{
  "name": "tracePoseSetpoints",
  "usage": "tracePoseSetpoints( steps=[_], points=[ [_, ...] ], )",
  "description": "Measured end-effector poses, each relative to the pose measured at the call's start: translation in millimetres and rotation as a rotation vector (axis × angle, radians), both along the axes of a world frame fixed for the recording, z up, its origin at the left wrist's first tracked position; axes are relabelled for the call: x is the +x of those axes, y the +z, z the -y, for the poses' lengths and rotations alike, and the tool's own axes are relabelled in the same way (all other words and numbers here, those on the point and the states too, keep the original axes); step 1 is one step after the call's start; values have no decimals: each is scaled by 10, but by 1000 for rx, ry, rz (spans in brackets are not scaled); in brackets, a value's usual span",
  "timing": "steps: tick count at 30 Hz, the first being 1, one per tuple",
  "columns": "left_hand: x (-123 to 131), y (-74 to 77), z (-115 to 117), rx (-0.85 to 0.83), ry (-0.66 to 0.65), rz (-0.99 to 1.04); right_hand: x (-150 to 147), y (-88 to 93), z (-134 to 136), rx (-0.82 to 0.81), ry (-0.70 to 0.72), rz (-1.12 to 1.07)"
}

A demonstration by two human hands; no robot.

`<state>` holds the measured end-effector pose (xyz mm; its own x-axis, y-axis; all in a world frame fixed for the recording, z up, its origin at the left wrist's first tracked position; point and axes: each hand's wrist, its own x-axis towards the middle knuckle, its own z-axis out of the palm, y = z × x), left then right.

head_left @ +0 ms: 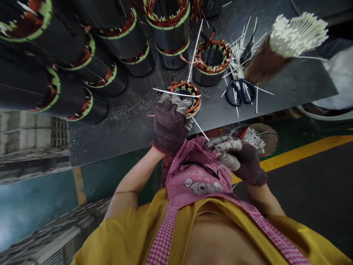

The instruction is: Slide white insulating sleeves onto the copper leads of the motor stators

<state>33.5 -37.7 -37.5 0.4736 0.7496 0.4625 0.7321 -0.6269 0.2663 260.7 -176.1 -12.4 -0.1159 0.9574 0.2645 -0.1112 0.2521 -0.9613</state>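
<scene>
A small motor stator [196,106] with copper windings and a green-yellow rim is near the table's front edge. My left hand [169,123], in a dark glove with pale taped fingers, is closed on its near left side. White cable ties stick out from the windings: one lies across the top, another points away to the back. A third cable tie [200,129] runs from the near side to my right hand [234,154]. That hand is gloved alike, and its taped fingers pinch the tie's end in front of my pink checked apron [198,176].
Dark stators [132,55] stand stacked at left and back; another wound stator [212,60] is behind mine. Blue-handled scissors [240,92] lie on loose ties beside a brown tube [266,60] packed with cable ties. A container [255,140] of white clippings is below the table edge.
</scene>
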Motion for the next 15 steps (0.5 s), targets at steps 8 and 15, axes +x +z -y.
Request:
tracePoseSetpoints(
  steps=[8, 15],
  points=[
    [24, 6, 26, 9, 16, 37, 19, -15, 32, -23, -21, 41],
    [20, 16, 39, -18, 21, 75, -235, -153, -362, -5, -143, 91]
  ],
)
